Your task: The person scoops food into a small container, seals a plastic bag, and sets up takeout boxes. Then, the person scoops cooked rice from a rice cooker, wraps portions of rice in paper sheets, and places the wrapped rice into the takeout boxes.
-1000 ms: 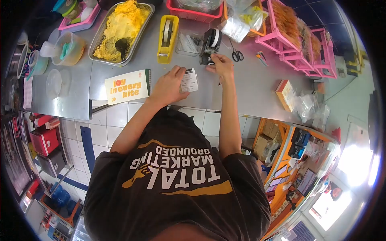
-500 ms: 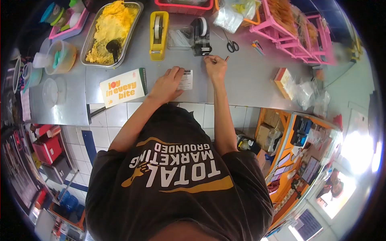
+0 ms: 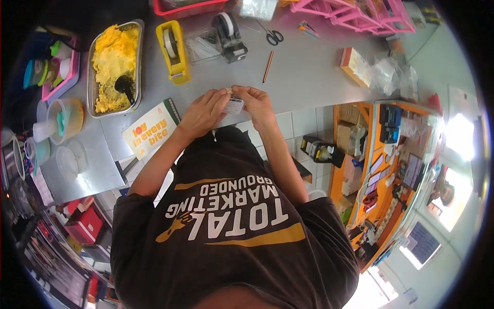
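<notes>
Between my two hands is a small white slip with dark print, close to the table's front edge. My left hand grips its left side, fingers closed over the edge. On the other side, my right hand pinches at the slip's top right, fingertips almost meeting those of the left. A small tan patch shows between the fingertips; I cannot tell what it is. Beyond the right hand a brown pencil-like stick lies on the metal table. A black tape dispenser and a yellow tape dispenser stand farther back.
At left are a tray of yellow food with a black scoop, a printed card and plastic tubs. Scissors lie at the back. A small box and plastic bags sit at right, below pink racks.
My right hand has left the black tape dispenser and come back to the slip beside my left hand. The pencil-like stick it held now lies on the table. The view has shifted.
</notes>
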